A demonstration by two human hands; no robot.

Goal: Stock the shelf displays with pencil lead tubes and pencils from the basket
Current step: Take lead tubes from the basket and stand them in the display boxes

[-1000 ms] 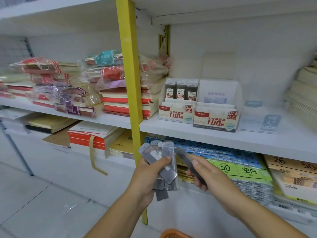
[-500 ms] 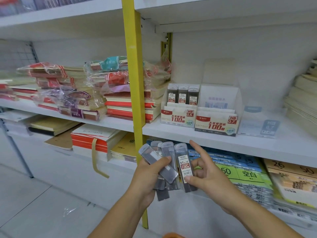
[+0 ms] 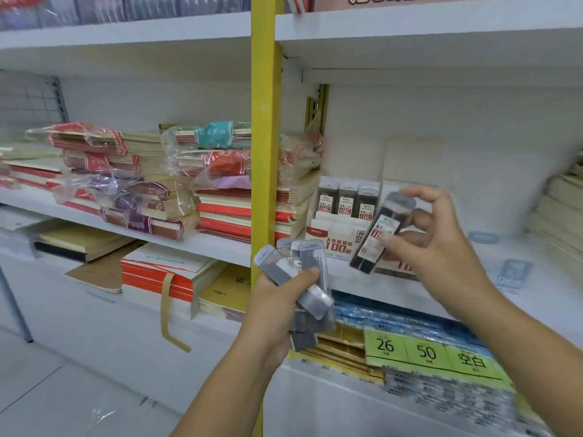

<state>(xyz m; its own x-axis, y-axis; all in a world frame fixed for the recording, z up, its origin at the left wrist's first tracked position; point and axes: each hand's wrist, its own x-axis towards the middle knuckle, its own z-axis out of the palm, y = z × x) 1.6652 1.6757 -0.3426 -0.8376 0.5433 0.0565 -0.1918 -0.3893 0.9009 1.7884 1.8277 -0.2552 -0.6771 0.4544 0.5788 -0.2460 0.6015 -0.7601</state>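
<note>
- Lead tube (image 3: 391, 216) is pinched in the right grip (image 3: 438, 247), with the thumb across its label face and the fingers behind it.
- Its long axis lies tilted. The cap end points up and beyond the grip, and the base end points down toward the left grip (image 3: 277, 301). It is not yet upright like the three standing tubes (image 3: 345, 200).
- Those three stand in the 0.5 display box (image 3: 328, 244), just to the left of the right grip and further back on the shelf (image 3: 536, 279).
- Directly behind the right grip, and mostly hidden by it, is a second display box (image 3: 397, 269). Only its lower front shows.
- The held tube's label seems to read 0.7, so we judge this hidden box to be the target.
- We judge the coming move calls for swinging the base down, then lowering the tube beyond the grip.
- The left grip is closed round a bundle of lead tubes (image 3: 310, 263), lower and nearer us. The right grip is the one closer to the boxes.
- We see no basket or pencils.
</note>
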